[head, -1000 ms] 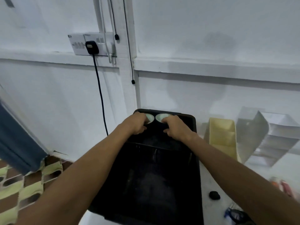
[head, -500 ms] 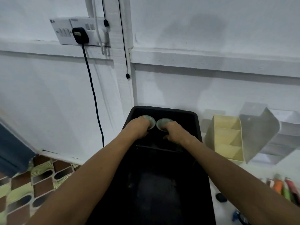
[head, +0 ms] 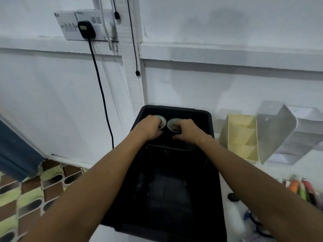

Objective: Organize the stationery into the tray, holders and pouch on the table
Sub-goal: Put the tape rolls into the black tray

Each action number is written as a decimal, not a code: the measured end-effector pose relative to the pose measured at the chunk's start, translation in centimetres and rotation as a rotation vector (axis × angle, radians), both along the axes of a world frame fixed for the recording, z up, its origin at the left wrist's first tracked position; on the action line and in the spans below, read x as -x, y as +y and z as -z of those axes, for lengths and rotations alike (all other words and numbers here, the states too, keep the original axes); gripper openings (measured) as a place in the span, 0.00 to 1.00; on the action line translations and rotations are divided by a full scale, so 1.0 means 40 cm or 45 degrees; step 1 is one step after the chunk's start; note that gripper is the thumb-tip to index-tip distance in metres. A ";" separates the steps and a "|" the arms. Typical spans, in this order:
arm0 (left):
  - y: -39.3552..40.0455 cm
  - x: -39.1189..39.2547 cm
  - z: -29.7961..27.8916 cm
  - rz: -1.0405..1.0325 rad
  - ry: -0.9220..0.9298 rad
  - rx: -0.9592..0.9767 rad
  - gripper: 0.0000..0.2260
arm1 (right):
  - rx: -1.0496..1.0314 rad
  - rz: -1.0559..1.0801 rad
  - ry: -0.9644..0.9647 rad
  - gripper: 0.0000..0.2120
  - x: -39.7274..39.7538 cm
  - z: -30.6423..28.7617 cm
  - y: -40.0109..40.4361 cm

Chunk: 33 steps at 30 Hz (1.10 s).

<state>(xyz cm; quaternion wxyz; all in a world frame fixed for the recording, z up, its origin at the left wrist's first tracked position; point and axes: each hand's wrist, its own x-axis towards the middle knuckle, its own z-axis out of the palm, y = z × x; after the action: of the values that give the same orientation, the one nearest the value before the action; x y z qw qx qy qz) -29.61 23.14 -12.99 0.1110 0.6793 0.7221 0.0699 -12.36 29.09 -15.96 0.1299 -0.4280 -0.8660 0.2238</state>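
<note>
White wall behind; left hand [head: 150,127], right hand [head: 187,131] grip bowls in black tray [head: 176,198].

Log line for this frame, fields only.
left hand: on left roll | right hand: on right roll | site: black tray, far end

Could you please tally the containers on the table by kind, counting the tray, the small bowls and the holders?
Tray: 1
Bowls: 2
Holders: 2
Total: 5
</note>
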 end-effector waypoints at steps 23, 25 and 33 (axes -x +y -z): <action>-0.236 -1.034 -0.089 1.063 -0.206 0.087 0.17 | 0.166 0.820 -0.021 0.10 -1.235 -0.148 -0.576; -0.259 -1.070 -0.077 1.106 -0.210 0.071 0.15 | 0.168 0.851 -0.046 0.11 -1.275 -0.136 -0.616; -0.315 -1.090 -0.030 1.293 0.095 0.213 0.15 | 0.138 0.898 -0.105 0.27 -1.301 -0.062 -0.664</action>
<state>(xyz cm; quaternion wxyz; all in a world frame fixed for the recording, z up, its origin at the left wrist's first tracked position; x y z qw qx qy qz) 13.98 10.53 -11.77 0.1588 0.9351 0.3077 -0.0751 39.67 2.51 -13.46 0.1415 -0.7154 -0.6564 0.1932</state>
